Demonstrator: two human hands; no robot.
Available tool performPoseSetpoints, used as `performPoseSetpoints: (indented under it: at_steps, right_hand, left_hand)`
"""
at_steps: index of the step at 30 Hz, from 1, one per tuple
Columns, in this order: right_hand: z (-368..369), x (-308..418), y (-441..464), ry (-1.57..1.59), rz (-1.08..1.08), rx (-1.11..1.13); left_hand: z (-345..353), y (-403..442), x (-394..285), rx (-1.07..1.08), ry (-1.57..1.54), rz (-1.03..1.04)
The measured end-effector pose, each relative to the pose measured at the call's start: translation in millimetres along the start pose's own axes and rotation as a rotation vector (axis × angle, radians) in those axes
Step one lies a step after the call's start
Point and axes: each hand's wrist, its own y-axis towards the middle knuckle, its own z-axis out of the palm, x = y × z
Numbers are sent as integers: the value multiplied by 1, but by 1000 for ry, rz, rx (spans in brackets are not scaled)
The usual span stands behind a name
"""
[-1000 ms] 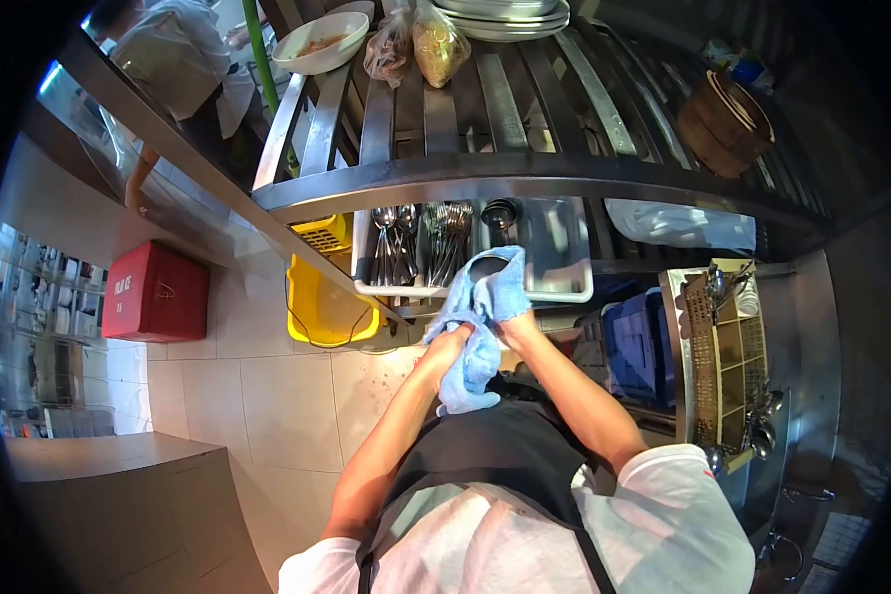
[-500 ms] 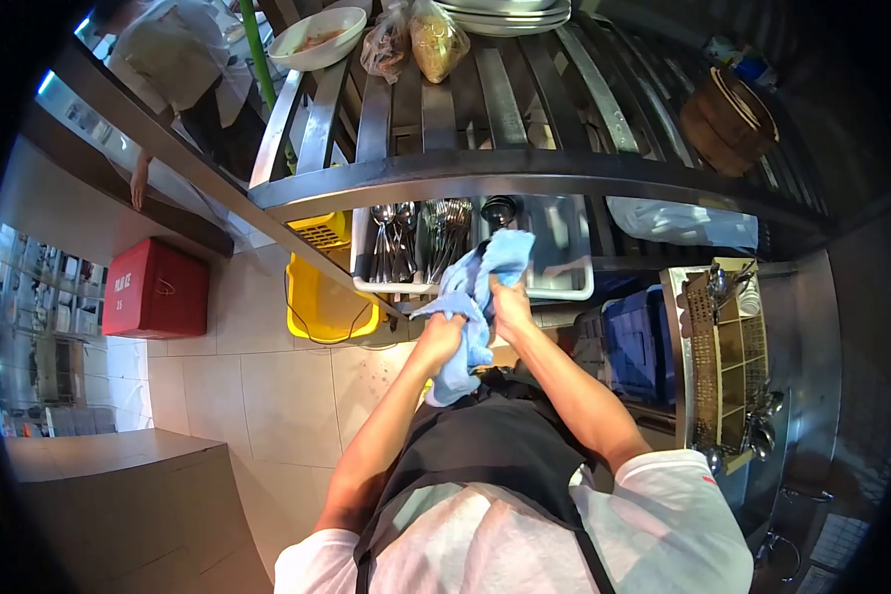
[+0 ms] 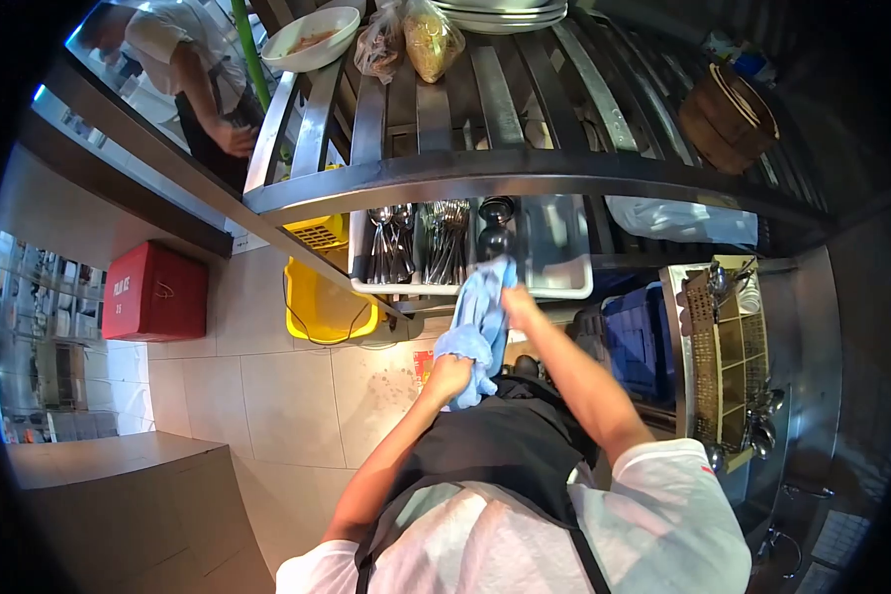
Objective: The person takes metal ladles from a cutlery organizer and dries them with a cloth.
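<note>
A light blue cloth (image 3: 480, 317) hangs bunched between my hands in front of the cutlery tray (image 3: 567, 293). My left hand (image 3: 451, 376) is closed around its lower part. Higher up, my right hand (image 3: 518, 306) grips its right edge, fingers partly hidden by the fabric. Just beyond the cloth's top, a dark, shiny rounded piece (image 3: 496, 244) shows; I cannot tell whether it lies in the tray or sticks out of the cloth. Spoons (image 3: 393, 243) and forks (image 3: 446, 238) fill the left compartments of the tray.
A slatted metal shelf (image 3: 525, 183) overhangs the tray, bearing a bowl (image 3: 313, 42), bagged food (image 3: 433, 45) and stacked plates (image 3: 500, 22). Left are a yellow bucket (image 3: 332, 317) and red box (image 3: 156, 292). A cutlery rack (image 3: 731, 366) stands right. Another person (image 3: 193, 74) is beyond the shelf.
The cloth and both hands have drawn down toward my body, and the cloth hangs narrower. The dark rounded piece now shows above it. The other person's arm has moved toward the shelf.
</note>
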Motion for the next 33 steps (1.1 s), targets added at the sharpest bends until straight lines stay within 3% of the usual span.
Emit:
performPoseSetpoints:
  at_steps: [2, 5, 6, 10, 12, 13, 14, 15, 16, 17, 18, 20, 21, 24, 28, 32, 33]
  right_hand:
    - [-18, 17, 23, -3, 69, 159]
    - [-21, 9, -22, -88, 16, 210]
    - [-12, 15, -60, -112, -31, 136]
    - [-19, 14, -150, 387, -2, 366]
    - [-35, -2, -171, 552, -52, 343]
    - [-56, -28, -165, 524, -115, 291]
    - [-70, -53, -164, 342, -189, 22]
    - [-79, -65, -180, -379, -232, -304]
    - [-83, -69, -197, -1105, -189, -615]
    - [-91, -73, -221, -1090, -323, -603]
    - [-99, -77, -239, -762, -427, -526]
    - [-116, -66, -282, -232, -347, -457]
    - [-123, -59, -306, -318, -454, -575]
    - [-192, -68, -355, -383, -742, -841]
    - [-258, -47, -439, -394, -702, -1326]
    - [-310, -57, -476, -318, -602, -1270]
    - [-315, -63, -477, -473, -624, -1091]
  left_hand:
    - [-16, -23, 0, -49, 9, 53]
    - [-70, -50, -11, -134, 40, 195]
    - [-93, -55, -10, -174, -140, 245]
    - [-186, -74, 22, -320, -911, 345]
    - [-216, -65, 40, -64, -1220, 344]
    - [-210, -58, 45, 82, -1346, 316]
    - [-194, -50, 54, 81, -1423, 210]
    - [-178, -38, 57, 69, -1487, 104]
    - [-155, -51, 26, 213, -1460, 80]
    - [-132, -75, -1, 336, -1431, 53]
    - [-118, -79, 2, 375, -1424, 35]
    - [-95, -86, 15, 374, -1402, 129]
    - [-79, -92, 7, 403, -1392, 120]
    - [-44, -110, -16, 46, -841, 262]
    - [-34, -121, -34, 80, -832, 261]
    - [-19, -144, -59, 148, -867, 252]
    - [-8, -151, -67, 173, -874, 247]
